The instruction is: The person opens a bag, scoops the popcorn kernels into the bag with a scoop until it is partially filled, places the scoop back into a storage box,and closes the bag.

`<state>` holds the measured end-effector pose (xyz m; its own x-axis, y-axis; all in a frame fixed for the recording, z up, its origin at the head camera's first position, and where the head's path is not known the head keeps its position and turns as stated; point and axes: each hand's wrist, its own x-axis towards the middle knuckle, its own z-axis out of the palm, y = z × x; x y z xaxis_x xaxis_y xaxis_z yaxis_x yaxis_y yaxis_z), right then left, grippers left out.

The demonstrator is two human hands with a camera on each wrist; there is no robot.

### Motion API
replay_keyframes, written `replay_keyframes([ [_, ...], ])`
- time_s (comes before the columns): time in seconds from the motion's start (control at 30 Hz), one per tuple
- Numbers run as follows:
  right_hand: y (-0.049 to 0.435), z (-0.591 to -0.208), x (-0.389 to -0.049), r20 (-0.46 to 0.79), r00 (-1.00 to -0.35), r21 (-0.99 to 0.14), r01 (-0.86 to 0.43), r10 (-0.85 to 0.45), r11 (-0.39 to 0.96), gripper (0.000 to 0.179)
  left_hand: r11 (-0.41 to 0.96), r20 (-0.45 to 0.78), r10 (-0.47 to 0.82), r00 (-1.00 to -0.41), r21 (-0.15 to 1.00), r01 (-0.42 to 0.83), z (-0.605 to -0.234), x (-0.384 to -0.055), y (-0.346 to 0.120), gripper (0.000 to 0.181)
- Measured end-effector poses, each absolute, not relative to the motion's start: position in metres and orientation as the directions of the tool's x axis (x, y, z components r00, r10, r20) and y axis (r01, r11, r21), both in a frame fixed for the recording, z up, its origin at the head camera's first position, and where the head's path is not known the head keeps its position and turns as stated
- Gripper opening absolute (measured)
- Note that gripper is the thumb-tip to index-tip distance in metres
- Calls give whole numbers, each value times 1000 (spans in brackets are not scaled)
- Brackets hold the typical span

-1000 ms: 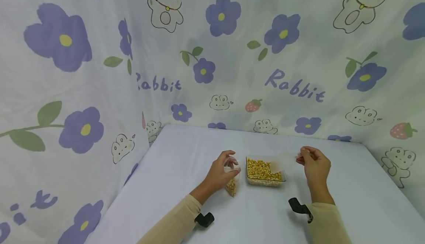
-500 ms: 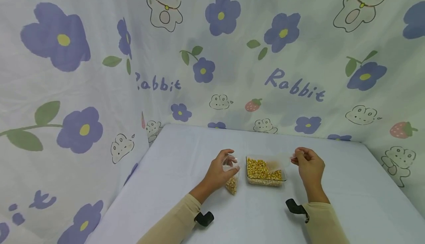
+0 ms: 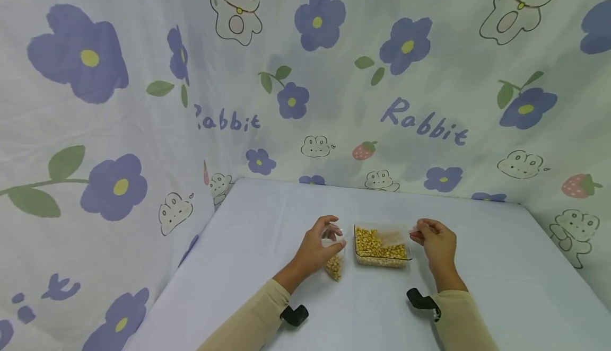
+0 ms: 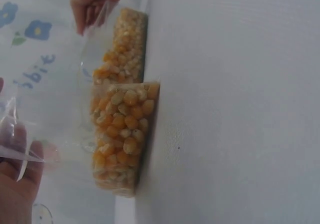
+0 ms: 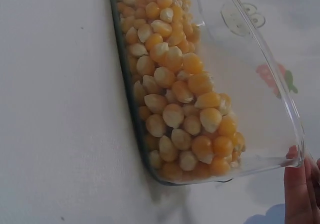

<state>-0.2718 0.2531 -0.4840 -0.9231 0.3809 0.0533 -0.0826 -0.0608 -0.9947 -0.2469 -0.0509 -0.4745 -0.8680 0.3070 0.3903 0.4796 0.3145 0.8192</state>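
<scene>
My left hand (image 3: 314,247) holds the top of a clear plastic bag (image 4: 125,134), thumb and fingers curved round its mouth. Corn kernels fill the bag's lower part, which stands on the table. To its right sits a rectangular clear glass container (image 3: 382,261), holding yellow corn kernels (image 5: 175,109). My right hand (image 3: 435,242) is at the container's right end, pinching the end of a translucent scoop-like utensil (image 3: 391,237). The utensil's far end lies over or among the kernels; its exact shape is hard to make out.
A white cloth covers the table (image 3: 267,218). Behind and to the left hangs a curtain (image 3: 334,86) printed with flowers and rabbits. Each wrist carries a black camera mount (image 3: 295,315).
My right hand has moved left and slightly down toward the container, carrying the translucent utensil farther over the kernels. The left hand and bag have stayed nearly still.
</scene>
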Motion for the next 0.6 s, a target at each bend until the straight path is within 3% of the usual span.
replay_keyframes([
  [0.4,256,-490,-271,-54,-948,-990,11,313,-139,31,318,379,305,-874,825,468,-476,-245,-50,53],
  [0.6,255,-488,-272,-42,-961,-996,18,273,-92,33,301,381,312,-870,829,471,-475,-246,-50,52],
])
